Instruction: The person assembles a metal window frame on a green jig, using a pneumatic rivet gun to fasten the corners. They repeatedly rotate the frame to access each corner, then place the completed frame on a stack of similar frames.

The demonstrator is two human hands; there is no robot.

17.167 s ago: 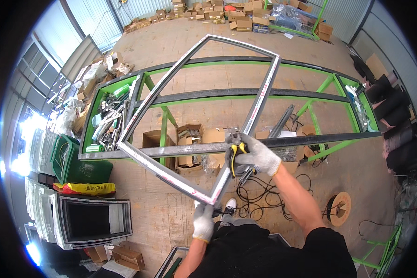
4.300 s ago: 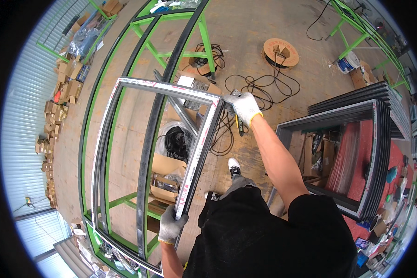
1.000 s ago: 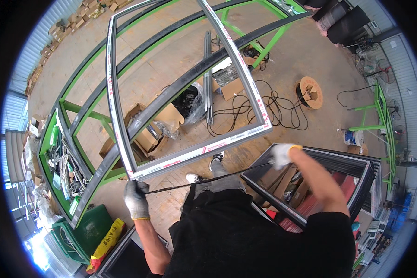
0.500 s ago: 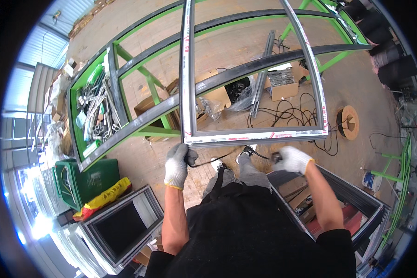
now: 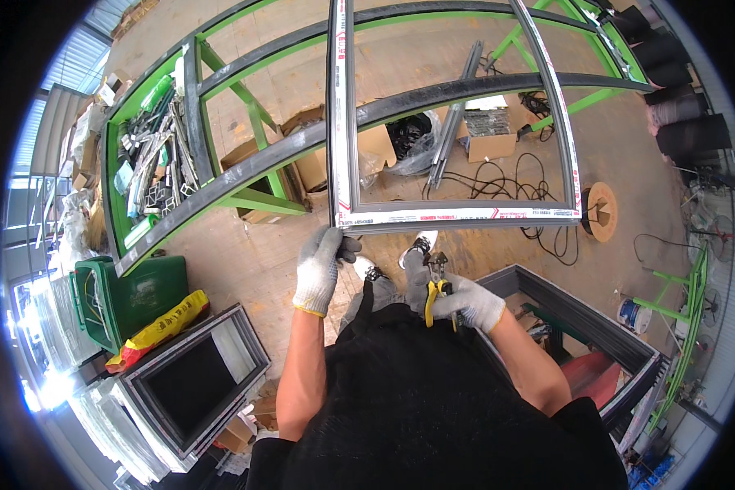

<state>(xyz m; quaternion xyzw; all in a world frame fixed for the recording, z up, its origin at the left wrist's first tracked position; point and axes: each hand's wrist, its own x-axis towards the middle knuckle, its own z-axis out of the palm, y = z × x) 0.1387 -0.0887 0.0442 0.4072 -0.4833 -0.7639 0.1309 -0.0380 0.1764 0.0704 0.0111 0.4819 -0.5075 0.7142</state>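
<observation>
A rectangular window frame (image 5: 457, 219) with white, red-printed protective film rests on a green-legged work stand. My left hand (image 5: 318, 269), in a white-grey knit glove, touches the frame's near left corner. Its fingers are curled together there, and whatever sits between them is hidden. In front of my body, below the frame's near edge, my right hand (image 5: 470, 302) wears the same kind of glove. It is closed around yellow-and-black handled pliers (image 5: 431, 302), whose metal jaws point away from me.
The stand's dark-padded rails (image 5: 278, 159) span the far side, with a bin of offcuts (image 5: 159, 175) at left. Black cable (image 5: 506, 184) lies on the floor near a spool (image 5: 600, 212). Stacked frames (image 5: 196, 384) and a green bin (image 5: 151, 298) stand left, more frames (image 5: 621, 351) right.
My right hand has moved left and closer to my body, and the pliers now show plainly in it. The black strip that stretched between my hands is no longer visible. The view has shifted slightly.
</observation>
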